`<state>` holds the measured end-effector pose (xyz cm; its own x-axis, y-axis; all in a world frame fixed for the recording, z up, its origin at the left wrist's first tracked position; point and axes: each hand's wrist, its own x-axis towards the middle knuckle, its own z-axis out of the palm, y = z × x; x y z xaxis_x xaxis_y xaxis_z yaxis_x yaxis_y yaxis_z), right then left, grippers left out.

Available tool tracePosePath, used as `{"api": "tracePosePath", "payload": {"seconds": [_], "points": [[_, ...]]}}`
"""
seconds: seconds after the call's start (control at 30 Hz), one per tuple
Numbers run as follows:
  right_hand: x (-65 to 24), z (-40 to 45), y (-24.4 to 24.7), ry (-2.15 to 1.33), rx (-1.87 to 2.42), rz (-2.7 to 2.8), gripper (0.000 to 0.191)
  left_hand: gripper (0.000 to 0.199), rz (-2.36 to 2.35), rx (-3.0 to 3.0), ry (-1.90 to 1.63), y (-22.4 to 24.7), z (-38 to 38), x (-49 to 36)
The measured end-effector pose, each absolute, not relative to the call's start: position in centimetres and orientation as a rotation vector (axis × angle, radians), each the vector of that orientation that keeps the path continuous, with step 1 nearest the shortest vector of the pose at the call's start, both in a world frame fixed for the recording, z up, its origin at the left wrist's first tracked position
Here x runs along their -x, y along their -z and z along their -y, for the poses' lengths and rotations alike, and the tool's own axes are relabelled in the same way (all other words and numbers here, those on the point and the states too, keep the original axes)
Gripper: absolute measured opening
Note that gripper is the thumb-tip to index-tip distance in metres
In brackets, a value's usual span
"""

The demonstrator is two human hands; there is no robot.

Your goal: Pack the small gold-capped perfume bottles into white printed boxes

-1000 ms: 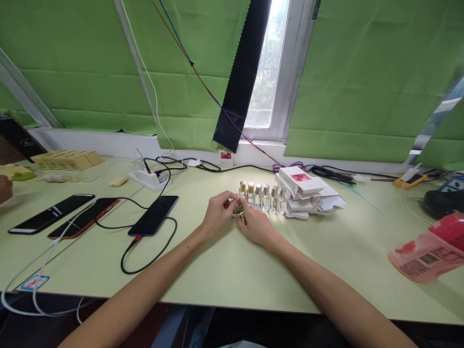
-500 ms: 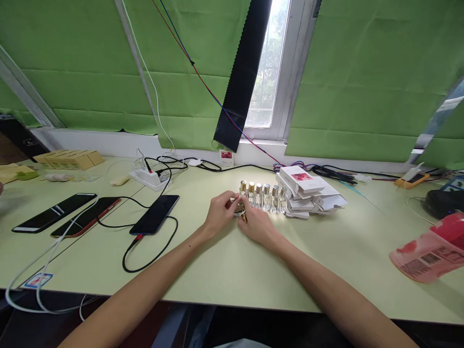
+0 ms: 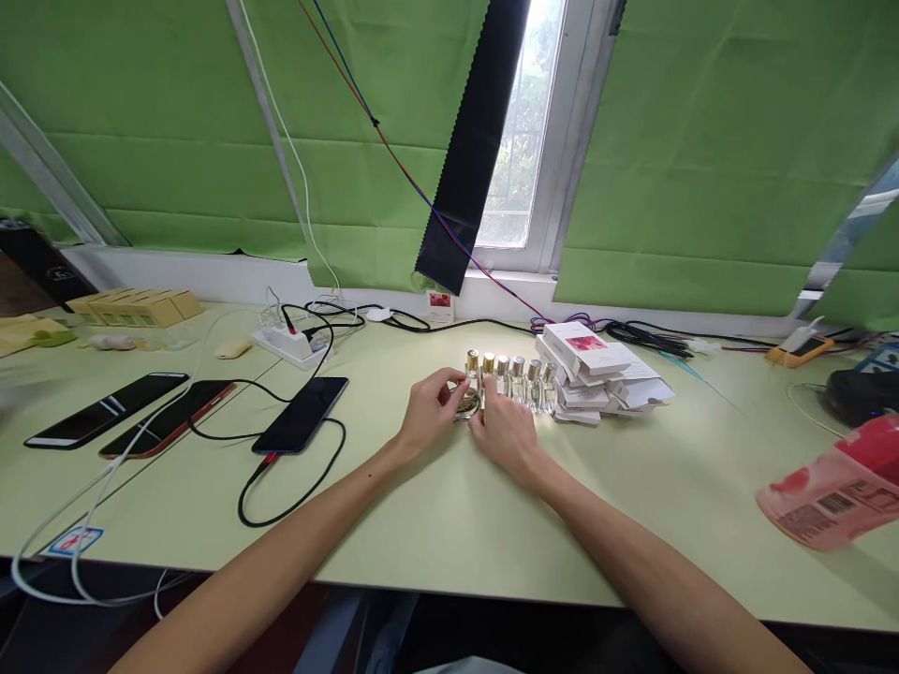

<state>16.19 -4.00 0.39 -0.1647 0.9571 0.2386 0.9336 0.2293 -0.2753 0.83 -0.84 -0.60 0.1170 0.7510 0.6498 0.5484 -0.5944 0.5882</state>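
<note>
Between my hands is a small shiny round thing (image 3: 467, 404), clear with gold tones, low against the table; its kind is hard to make out. My left hand (image 3: 430, 410) pinches its left side with thumb and fingertips. On its right, my right hand (image 3: 507, 432) is curled close, the index finger reaching forward toward the bottles and the other fingers bent under; whatever they hold is hidden. Just beyond stands a row of several small glass bottles (image 3: 518, 384), upright, with gold caps at the left and silver ones at the right. My right hand partly covers the row.
White flat boxes (image 3: 586, 360) are piled right of the bottles. Phones (image 3: 301, 417) with cables lie at the left, near a white power strip (image 3: 291, 346). Yellow boxes (image 3: 137, 307) sit at the back left. A pink cup (image 3: 832, 487) is at the far right.
My right hand has shifted slightly right, its index finger now extended forward. A gold piece seen by its fingers is out of sight, and more of the round thing shows.
</note>
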Motion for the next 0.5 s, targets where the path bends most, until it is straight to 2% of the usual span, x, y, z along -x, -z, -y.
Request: {"api": "tracePosePath", "payload": {"seconds": [0.2, 0.5], "points": [[-16.1, 4.0, -0.2, -0.078, 1.694, 2.004, 0.026, 0.017, -1.279, -2.156, -1.441, 0.7, 0.7, -1.1], [-16.0, 3.6, 1.0, -0.058, 1.451, 1.919, 0.031, 0.014, -1.248, -2.132, -1.434, 0.7, 0.8, -1.2]]}}
